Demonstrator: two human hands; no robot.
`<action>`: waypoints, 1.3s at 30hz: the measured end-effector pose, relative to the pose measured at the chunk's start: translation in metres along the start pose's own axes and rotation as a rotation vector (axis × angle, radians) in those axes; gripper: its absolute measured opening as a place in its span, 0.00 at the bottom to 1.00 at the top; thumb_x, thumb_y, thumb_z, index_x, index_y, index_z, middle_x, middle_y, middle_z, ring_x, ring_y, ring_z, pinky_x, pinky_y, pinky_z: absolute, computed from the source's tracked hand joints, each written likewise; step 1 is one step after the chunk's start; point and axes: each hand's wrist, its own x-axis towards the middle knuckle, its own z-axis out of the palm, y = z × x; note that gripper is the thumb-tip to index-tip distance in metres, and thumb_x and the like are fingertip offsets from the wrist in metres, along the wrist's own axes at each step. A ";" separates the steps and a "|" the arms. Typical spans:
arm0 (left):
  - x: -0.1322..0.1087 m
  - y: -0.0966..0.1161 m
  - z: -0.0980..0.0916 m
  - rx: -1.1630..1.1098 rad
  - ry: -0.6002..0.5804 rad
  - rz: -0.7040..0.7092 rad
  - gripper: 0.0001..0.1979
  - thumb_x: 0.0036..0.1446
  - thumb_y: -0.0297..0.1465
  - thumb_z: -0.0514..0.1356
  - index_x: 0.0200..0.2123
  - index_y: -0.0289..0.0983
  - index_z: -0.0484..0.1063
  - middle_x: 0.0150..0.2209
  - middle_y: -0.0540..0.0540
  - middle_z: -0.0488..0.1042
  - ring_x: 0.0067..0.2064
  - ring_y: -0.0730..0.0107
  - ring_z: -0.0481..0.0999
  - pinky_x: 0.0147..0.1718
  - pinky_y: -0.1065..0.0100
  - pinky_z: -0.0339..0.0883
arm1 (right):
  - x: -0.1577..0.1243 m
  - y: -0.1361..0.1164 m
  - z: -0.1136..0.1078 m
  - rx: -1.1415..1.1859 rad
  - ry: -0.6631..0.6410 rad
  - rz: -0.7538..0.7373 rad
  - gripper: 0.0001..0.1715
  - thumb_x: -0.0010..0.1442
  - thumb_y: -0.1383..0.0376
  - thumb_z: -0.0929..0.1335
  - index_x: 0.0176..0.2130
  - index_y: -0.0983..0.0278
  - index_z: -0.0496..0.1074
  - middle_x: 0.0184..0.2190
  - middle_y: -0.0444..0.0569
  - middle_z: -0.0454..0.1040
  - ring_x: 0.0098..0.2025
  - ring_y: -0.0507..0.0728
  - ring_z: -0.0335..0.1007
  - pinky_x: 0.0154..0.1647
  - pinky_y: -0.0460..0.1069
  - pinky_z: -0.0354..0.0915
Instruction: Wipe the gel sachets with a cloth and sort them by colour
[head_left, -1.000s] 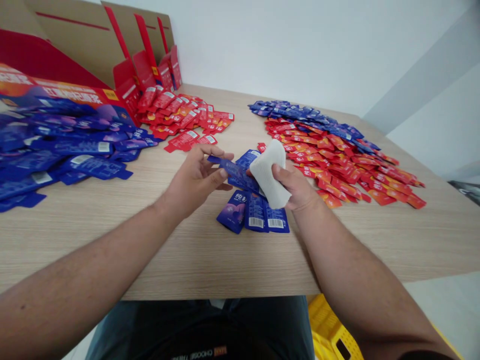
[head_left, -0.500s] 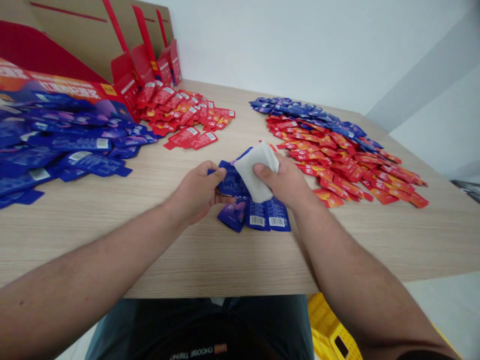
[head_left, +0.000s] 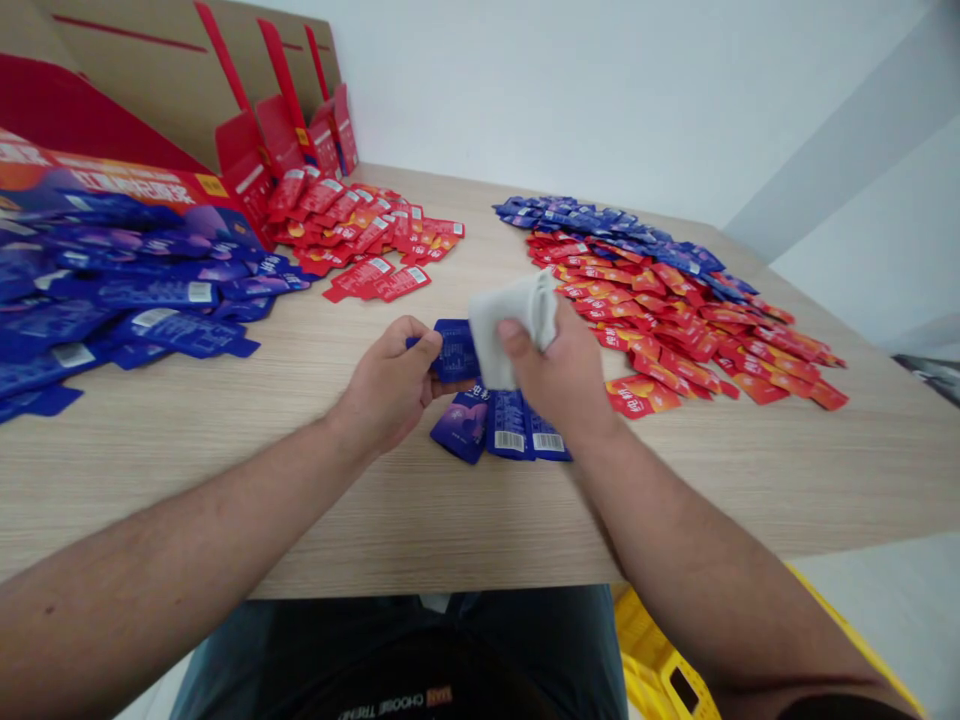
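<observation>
Between thumb and fingers, my left hand (head_left: pixel 394 385) pinches a blue sachet (head_left: pixel 456 350) by its left end. My right hand (head_left: pixel 559 365) grips a folded white cloth (head_left: pixel 495 325), which covers the right edge of that sachet. Just below, on the table, lie a blue sachet with a purple picture (head_left: pixel 463 425) and two blue sachets with barcodes (head_left: pixel 508 425), side by side and partly under my right hand.
Blue sachets (head_left: pixel 150 270) are heaped at the left, before a printed red carton (head_left: pixel 142 185). Red sachets (head_left: pixel 367 225) lie behind centre. At the right spreads a red pile (head_left: pixel 675 320) with blue sachets (head_left: pixel 600 220) behind. A yellow crate (head_left: pixel 660 650) stands below the table (head_left: pixel 322 540).
The cloth in my right hand has turned more upright, and the hand has shifted slightly left. My left hand still holds the blue sachet and has barely moved.
</observation>
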 end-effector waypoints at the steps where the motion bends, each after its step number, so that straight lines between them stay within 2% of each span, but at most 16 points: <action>1: 0.000 0.000 0.000 0.006 0.004 0.002 0.09 0.59 0.27 0.59 0.31 0.39 0.59 0.28 0.52 0.71 0.31 0.69 0.76 0.35 0.56 0.80 | -0.003 -0.003 0.003 -0.017 -0.056 -0.033 0.24 0.63 0.44 0.64 0.43 0.61 0.70 0.39 0.54 0.75 0.42 0.64 0.71 0.46 0.59 0.67; 3: 0.001 0.001 0.000 0.006 0.017 0.011 0.09 0.60 0.26 0.58 0.30 0.38 0.59 0.28 0.52 0.71 0.31 0.70 0.76 0.36 0.56 0.79 | -0.003 -0.002 0.006 -0.066 -0.111 -0.027 0.25 0.62 0.44 0.65 0.42 0.62 0.71 0.38 0.55 0.75 0.43 0.66 0.71 0.47 0.60 0.67; 4: 0.001 0.002 0.000 -0.003 0.023 0.021 0.09 0.60 0.26 0.58 0.30 0.38 0.59 0.28 0.52 0.71 0.32 0.70 0.76 0.37 0.56 0.79 | -0.001 0.002 0.006 -0.086 -0.099 0.005 0.25 0.63 0.45 0.65 0.43 0.62 0.71 0.38 0.56 0.75 0.43 0.67 0.71 0.47 0.61 0.66; 7: 0.002 0.004 -0.001 -0.030 0.016 0.048 0.09 0.59 0.25 0.58 0.31 0.38 0.58 0.30 0.52 0.72 0.34 0.68 0.77 0.36 0.56 0.80 | 0.004 0.009 0.002 -0.101 0.039 0.067 0.24 0.64 0.46 0.63 0.45 0.62 0.70 0.39 0.56 0.75 0.44 0.66 0.70 0.48 0.61 0.66; 9: 0.002 0.003 -0.001 -0.027 -0.004 0.055 0.08 0.60 0.26 0.58 0.31 0.38 0.59 0.29 0.52 0.72 0.33 0.69 0.77 0.35 0.55 0.80 | 0.002 0.005 0.001 -0.091 0.076 -0.004 0.24 0.65 0.45 0.63 0.45 0.61 0.70 0.39 0.54 0.75 0.44 0.65 0.70 0.47 0.60 0.66; 12: 0.002 0.000 -0.002 0.006 -0.019 0.040 0.07 0.60 0.26 0.57 0.31 0.38 0.59 0.28 0.53 0.70 0.30 0.71 0.75 0.34 0.56 0.80 | -0.004 0.000 0.006 -0.106 -0.038 -0.135 0.23 0.64 0.45 0.64 0.42 0.61 0.69 0.37 0.53 0.74 0.42 0.63 0.70 0.45 0.58 0.66; 14: 0.003 -0.002 -0.003 0.010 -0.001 0.035 0.08 0.60 0.26 0.57 0.31 0.38 0.59 0.28 0.53 0.70 0.30 0.72 0.75 0.34 0.57 0.80 | -0.002 0.005 0.008 -0.142 -0.078 -0.104 0.23 0.64 0.45 0.64 0.41 0.62 0.69 0.36 0.54 0.74 0.41 0.64 0.70 0.44 0.58 0.67; 17: 0.004 0.000 -0.002 -0.013 0.019 0.059 0.08 0.59 0.26 0.58 0.31 0.38 0.59 0.30 0.51 0.71 0.32 0.69 0.76 0.32 0.57 0.80 | 0.004 0.014 0.005 -0.175 0.019 0.018 0.23 0.65 0.47 0.63 0.44 0.63 0.69 0.38 0.56 0.75 0.42 0.66 0.71 0.44 0.60 0.66; 19: 0.003 0.001 -0.002 -0.014 0.003 0.063 0.08 0.59 0.27 0.58 0.31 0.39 0.59 0.31 0.50 0.72 0.33 0.68 0.77 0.31 0.57 0.80 | 0.004 0.010 0.002 -0.165 0.069 0.002 0.23 0.66 0.47 0.62 0.44 0.62 0.69 0.38 0.55 0.74 0.42 0.65 0.70 0.44 0.59 0.66; 23: 0.001 -0.001 -0.002 0.031 -0.037 0.049 0.09 0.59 0.28 0.59 0.31 0.38 0.59 0.28 0.52 0.69 0.30 0.70 0.75 0.31 0.59 0.79 | -0.004 -0.003 0.004 -0.158 -0.060 -0.181 0.22 0.65 0.45 0.63 0.40 0.60 0.68 0.36 0.52 0.74 0.40 0.62 0.69 0.43 0.56 0.65; 25: 0.002 -0.002 -0.003 0.039 -0.016 0.058 0.10 0.58 0.28 0.60 0.31 0.38 0.59 0.27 0.53 0.68 0.30 0.71 0.74 0.31 0.59 0.79 | -0.003 -0.001 0.006 -0.186 -0.082 -0.154 0.22 0.65 0.45 0.62 0.40 0.61 0.68 0.36 0.53 0.74 0.40 0.63 0.69 0.42 0.56 0.65; 28: 0.004 -0.002 -0.004 0.026 0.017 0.058 0.10 0.58 0.29 0.60 0.32 0.39 0.58 0.29 0.53 0.69 0.31 0.70 0.76 0.32 0.59 0.79 | 0.000 0.003 0.003 -0.219 0.019 -0.051 0.22 0.66 0.47 0.61 0.42 0.62 0.68 0.36 0.54 0.73 0.41 0.64 0.69 0.42 0.58 0.65; 30: 0.004 -0.002 -0.004 0.034 0.011 0.053 0.10 0.58 0.29 0.60 0.32 0.39 0.58 0.28 0.53 0.69 0.30 0.71 0.75 0.31 0.61 0.78 | -0.003 -0.002 0.003 -0.219 0.039 -0.087 0.22 0.66 0.46 0.62 0.42 0.62 0.68 0.36 0.53 0.73 0.41 0.64 0.69 0.42 0.57 0.64; 34: 0.003 -0.003 -0.004 0.087 0.012 0.053 0.10 0.57 0.29 0.62 0.31 0.38 0.60 0.24 0.55 0.66 0.24 0.75 0.70 0.27 0.66 0.76 | -0.008 -0.008 0.007 -0.228 -0.110 -0.213 0.21 0.66 0.46 0.62 0.40 0.61 0.68 0.35 0.52 0.73 0.40 0.63 0.68 0.42 0.56 0.64; 36: 0.003 -0.003 -0.004 0.078 0.022 0.059 0.10 0.58 0.29 0.61 0.31 0.39 0.60 0.25 0.54 0.67 0.26 0.74 0.72 0.28 0.63 0.77 | -0.004 -0.001 0.007 -0.256 -0.102 -0.143 0.21 0.66 0.47 0.62 0.40 0.61 0.68 0.35 0.53 0.73 0.39 0.63 0.68 0.41 0.57 0.64; 39: 0.003 -0.001 -0.003 0.044 0.027 0.073 0.08 0.59 0.29 0.59 0.32 0.39 0.59 0.29 0.52 0.70 0.30 0.70 0.75 0.30 0.59 0.79 | 0.003 0.005 0.000 -0.260 0.017 -0.049 0.22 0.66 0.47 0.61 0.41 0.62 0.68 0.36 0.54 0.73 0.41 0.64 0.68 0.42 0.58 0.64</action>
